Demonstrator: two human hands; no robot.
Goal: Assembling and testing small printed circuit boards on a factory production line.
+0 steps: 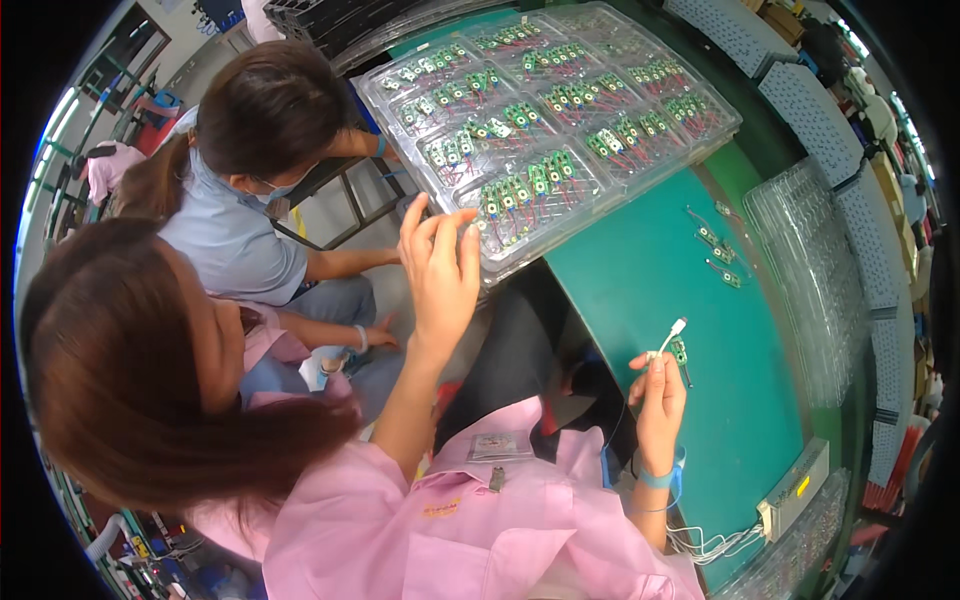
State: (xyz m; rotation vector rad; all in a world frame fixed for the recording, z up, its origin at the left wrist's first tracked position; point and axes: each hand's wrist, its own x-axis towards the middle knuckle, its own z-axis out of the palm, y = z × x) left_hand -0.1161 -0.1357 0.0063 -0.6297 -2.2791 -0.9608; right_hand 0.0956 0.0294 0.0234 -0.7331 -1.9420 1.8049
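Observation:
My left hand is raised with its fingers stretched and slightly apart. The fingertips rest against the near left corner of a clear plastic tray that holds several small green circuit boards in pockets. My right hand pinches a small green circuit board with a white plug over the green table. A blue strap sits on that wrist. A few loose green boards lie on the table, farther right.
A person with brown hair leans in close at my left. Beyond sits a person in a blue shirt. Stacks of clear empty trays stand at the right. A white box with cables is at the table's near right edge.

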